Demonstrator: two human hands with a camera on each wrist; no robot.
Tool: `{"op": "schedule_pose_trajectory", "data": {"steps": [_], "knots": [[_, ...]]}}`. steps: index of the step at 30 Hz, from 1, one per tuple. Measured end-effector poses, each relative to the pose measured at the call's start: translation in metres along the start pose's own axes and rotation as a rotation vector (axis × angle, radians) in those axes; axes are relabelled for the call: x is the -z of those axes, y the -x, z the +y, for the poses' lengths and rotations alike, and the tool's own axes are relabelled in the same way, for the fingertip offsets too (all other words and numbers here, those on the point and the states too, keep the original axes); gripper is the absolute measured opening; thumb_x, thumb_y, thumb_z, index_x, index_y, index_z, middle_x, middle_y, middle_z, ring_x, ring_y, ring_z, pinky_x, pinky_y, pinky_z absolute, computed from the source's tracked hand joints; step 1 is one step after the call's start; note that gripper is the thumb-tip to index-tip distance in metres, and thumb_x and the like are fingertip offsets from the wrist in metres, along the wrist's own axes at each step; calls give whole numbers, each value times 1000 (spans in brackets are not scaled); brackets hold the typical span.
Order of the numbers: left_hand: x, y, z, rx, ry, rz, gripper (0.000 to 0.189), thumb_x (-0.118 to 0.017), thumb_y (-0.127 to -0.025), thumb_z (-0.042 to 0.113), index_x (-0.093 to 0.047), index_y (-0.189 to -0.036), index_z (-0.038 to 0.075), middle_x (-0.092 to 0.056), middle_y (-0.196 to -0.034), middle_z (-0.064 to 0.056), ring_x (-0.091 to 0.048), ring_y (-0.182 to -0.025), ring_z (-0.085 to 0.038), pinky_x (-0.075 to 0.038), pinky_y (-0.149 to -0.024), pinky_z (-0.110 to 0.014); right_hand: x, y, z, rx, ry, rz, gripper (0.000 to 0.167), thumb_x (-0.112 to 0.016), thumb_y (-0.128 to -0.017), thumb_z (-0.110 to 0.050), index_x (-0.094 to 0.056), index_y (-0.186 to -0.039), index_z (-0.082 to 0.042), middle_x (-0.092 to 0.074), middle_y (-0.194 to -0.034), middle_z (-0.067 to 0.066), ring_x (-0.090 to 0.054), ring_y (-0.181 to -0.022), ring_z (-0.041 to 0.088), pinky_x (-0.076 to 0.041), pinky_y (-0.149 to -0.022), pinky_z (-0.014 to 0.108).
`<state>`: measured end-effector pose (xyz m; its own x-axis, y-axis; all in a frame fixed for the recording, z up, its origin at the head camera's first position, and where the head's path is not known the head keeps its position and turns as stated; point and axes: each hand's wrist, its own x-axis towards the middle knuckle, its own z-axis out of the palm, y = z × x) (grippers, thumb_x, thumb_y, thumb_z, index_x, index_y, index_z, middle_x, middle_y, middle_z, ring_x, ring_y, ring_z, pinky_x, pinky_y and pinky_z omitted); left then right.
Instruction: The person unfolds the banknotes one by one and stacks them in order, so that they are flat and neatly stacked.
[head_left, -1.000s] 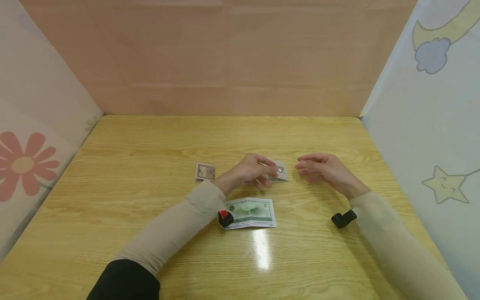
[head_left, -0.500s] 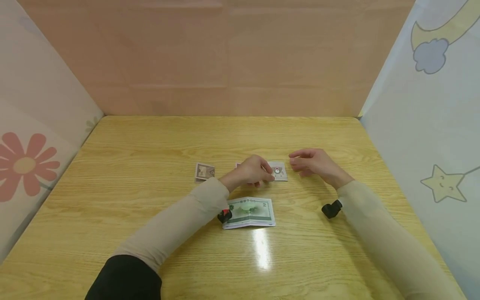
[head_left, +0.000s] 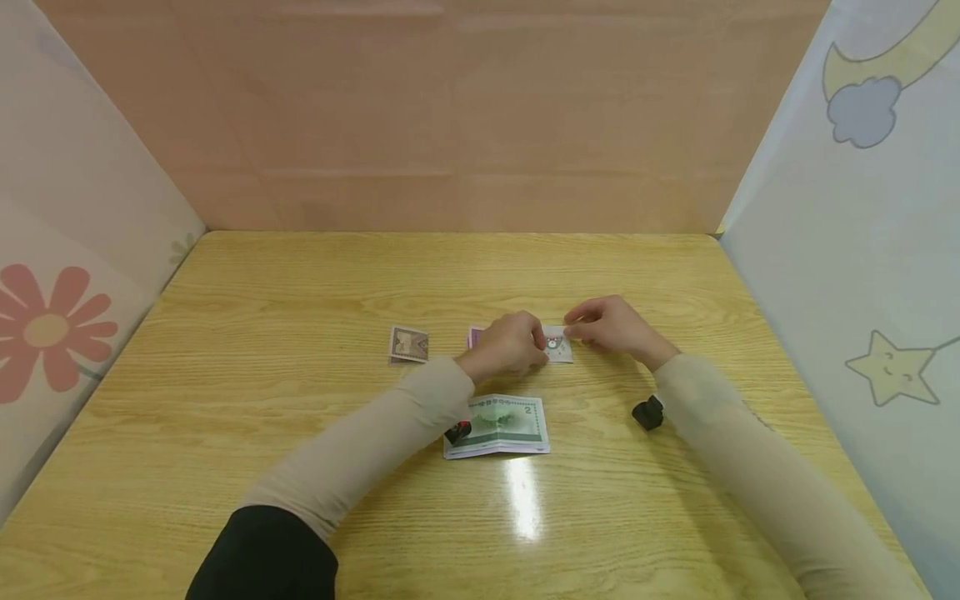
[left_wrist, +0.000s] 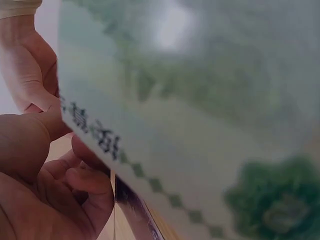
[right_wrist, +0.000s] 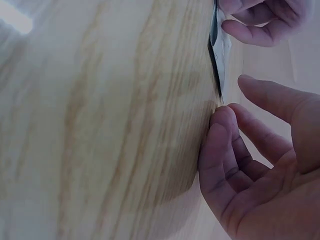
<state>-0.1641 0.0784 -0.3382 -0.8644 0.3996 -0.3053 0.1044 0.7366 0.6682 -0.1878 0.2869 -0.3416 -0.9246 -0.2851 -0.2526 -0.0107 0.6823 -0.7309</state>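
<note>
My left hand [head_left: 508,343] pinches the left side of a small folded paper note [head_left: 558,348], pale with a cartoon figure printed on it. In the right wrist view the folded note [right_wrist: 218,57] appears edge-on, the left fingers at its far end. My right hand [head_left: 611,323] is at the note's right side, its thumb and fingers parted near the edge. Behind the left hand, a purple folded note [head_left: 474,335] is mostly hidden. In the left wrist view, a large green note [left_wrist: 200,100] covers most of the picture, in front of the left hand [left_wrist: 55,185].
A small brown folded note [head_left: 408,343] lies to the left on the wooden table [head_left: 300,283]. Nearer me, a stack of creased play banknotes [head_left: 513,425], a green "2" on top, lies below the left wrist. Patterned panels flank the table, and a pinkish panel [head_left: 450,117] closes the back.
My right hand has moved left, up to the pale note's edge. The left hand has settled onto the note's left side, its fingers drawn in. The other notes stay put.
</note>
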Motion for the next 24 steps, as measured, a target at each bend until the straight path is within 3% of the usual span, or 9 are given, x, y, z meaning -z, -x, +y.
{"op": "schedule_pose_trajectory", "data": {"steps": [9,24], "knots": [[-2,-2,0,-28,-80,33,14,-79,-89,18,-66,-92,12,-65,-85,1,-59,-71,-16,-49,-61,-27,-2,-4,-2,17,44,-19,30,-72,-94,-17,-69,-117,2,-67,-88,9,-57,-70,18,-47,-58,24],[-3,-2,1,-39,-91,34,14,-77,-90,17,-64,-90,12,-64,-85,0,-58,-72,-16,-48,-62,-27,-6,-4,-2,14,22,-2,23,-71,-93,-9,-67,-112,3,-65,-83,8,-54,-68,18,-45,-57,24]]}}
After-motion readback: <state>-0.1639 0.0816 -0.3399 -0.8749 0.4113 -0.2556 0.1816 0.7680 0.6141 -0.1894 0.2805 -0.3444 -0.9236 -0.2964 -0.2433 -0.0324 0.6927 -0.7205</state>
